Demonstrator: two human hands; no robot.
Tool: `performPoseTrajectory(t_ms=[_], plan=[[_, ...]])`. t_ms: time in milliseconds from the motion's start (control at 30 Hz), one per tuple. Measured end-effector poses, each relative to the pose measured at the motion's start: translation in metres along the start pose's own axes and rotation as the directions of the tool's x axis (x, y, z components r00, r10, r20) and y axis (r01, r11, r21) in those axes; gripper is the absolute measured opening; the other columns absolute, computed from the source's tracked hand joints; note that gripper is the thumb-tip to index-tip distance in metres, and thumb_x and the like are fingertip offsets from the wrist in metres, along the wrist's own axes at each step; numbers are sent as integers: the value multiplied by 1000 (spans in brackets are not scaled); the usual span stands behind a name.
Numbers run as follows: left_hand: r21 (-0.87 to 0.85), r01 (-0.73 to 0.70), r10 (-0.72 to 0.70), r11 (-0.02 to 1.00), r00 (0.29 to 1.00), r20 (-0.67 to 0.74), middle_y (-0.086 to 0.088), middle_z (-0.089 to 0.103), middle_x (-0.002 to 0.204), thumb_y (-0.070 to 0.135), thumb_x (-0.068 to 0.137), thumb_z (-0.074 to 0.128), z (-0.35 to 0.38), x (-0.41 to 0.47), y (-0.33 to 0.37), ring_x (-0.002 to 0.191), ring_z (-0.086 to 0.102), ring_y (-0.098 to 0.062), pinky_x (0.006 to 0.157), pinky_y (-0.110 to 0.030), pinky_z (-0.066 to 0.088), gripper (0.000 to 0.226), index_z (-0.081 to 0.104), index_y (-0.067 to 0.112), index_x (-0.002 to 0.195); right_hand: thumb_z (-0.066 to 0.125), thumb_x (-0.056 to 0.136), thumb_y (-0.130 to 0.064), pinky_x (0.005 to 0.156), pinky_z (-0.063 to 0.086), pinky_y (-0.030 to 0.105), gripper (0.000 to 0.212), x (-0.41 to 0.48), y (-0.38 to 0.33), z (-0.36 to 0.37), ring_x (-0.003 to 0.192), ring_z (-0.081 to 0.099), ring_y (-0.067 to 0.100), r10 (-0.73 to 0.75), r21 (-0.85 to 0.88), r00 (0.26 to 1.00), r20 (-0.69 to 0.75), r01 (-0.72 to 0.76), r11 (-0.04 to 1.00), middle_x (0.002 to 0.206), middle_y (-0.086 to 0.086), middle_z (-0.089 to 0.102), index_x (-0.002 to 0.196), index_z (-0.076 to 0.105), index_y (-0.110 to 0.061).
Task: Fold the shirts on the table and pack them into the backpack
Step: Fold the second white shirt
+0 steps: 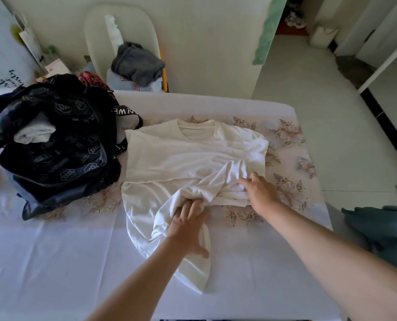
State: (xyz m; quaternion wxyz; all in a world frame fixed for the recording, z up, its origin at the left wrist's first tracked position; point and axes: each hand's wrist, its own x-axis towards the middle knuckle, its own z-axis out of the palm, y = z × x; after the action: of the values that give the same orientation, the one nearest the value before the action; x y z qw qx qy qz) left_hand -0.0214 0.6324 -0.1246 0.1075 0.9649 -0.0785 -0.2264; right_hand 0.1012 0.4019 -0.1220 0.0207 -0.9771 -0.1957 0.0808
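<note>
**Folding step, head view.** Far to the left of both hands, the dark backpack (60, 144) stands on the worktop (54, 262) with its mouth open; something white shows inside. The white shirt (181, 158) lies just right of the backpack, under both hands.

- **Left hand (188, 225):** the fingers are curled into a bunch of the lower cloth and grip it, with the thumb out to the side.
- **Right hand (260, 191):** the fingers are spread and nearly straight, resting on the shirt's side edge and holding nothing.
- **Orientation:** the collar (193, 127) points away from the person, beyond both hands. The hem (197, 274) trails back past the left wrist. The long axis therefore runs near to far, leaning slightly.
- **Doing the step well:** it seems best for the right hand to pin the fold line while the left carries the bunched cloth across in one sweep. Both hands would then smooth out the twist, leaving a flat packet narrow enough for the backpack.
</note>
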Motion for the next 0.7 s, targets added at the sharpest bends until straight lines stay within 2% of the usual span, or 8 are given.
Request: performPoseTrajectory(t_ms=[100, 167, 200, 300, 400, 500, 600, 700], plan=[[-113, 56, -66, 992, 994, -86, 3, 24, 147, 44, 67, 79, -3, 1, -3, 139, 21, -23, 110, -34, 31, 79, 45, 33, 137, 51, 91, -4, 76, 52, 36, 47, 2, 2, -9, 96, 64, 26, -11, 108, 997, 73, 3, 994, 113, 0, 66, 127, 65, -30], [-221, 74, -109, 972, 983, -147, 1, 50, 133, 22, 84, 65, -15, 3, -11, 123, 48, -21, 92, -25, 41, 34, 63, 27, 118, 52, 90, -8, 76, 52, 36, 40, 2, 2, -14, 93, 66, 27, 13, 175, 999, 37, -19, 984, 109, 0, 71, 118, 72, -29], [-247, 93, -129, 964, 982, -135, 1, 59, 123, 15, 85, 60, -23, 4, -17, 111, 56, -20, 83, -23, 44, 27, 69, 27, 108, 53, 90, -10, 75, 53, 35, 37, 3, 2, -17, 91, 67, 27, 20, 192, 1000, 17, -23, 981, 107, 0, 73, 116, 73, -29], [-251, 88, -109, 964, 991, -73, 7, 66, 105, 10, 77, 55, -61, 8, -30, 98, 62, -17, 72, -22, 43, 30, 73, 30, 91, 53, 94, -20, 65, 48, 29, 29, 6, 3, -32, 84, 68, 24, 72, 272, 997, -14, -66, 960, 95, -2, 75, 114, 71, -32], [-186, 131, -158, 974, 978, -138, 13, 65, 93, 15, 75, 51, -116, 22, -44, 91, 59, -15, 68, -25, 43, 26, 68, 32, 85, 54, 92, -22, 53, 46, 30, 17, 15, 6, -49, 63, 64, 19, 136, 444, 989, -54, -98, 891, 68, -7, 68, 82, 63, -31], [-150, 188, -217, 971, 954, -207, 14, 57, 84, 12, 79, 48, -176, 48, -61, 84, 53, -15, 60, -24, 35, 28, 68, 31, 86, 55, 91, -21, 46, 34, 28, 27, 33, 14, -67, 49, 51, 15, 242, 561, 967, -77, -158, 812, 52, -4, 55, 64, 57, -18], [-206, 221, -269, 953, 931, -246, 8, 60, 84, 1, 77, 47, -220, 83, -76, 83, 57, -19, 58, -24, 40, 33, 68, 27, 80, 53, 84, -26, 50, 29, 27, 35, 56, 22, -85, 48, 40, 20, 378, 712, 925, -43, -237, 661, 49, 4, 44, 55, 44, -8], [-402, 172, -323, 899, 882, -345, -4, 68, 94, -8, 76, 45, -242, 119, -88, 82, 65, -24, 62, -25, 51, 39, 69, 23, 80, 48, 79, -30, 55, 36, 34, 35, 84, 26, -98, 47, 46, 21, 553, 849, 831, 59, -333, 410, 50, 11, 49, 60, 50, -2]])
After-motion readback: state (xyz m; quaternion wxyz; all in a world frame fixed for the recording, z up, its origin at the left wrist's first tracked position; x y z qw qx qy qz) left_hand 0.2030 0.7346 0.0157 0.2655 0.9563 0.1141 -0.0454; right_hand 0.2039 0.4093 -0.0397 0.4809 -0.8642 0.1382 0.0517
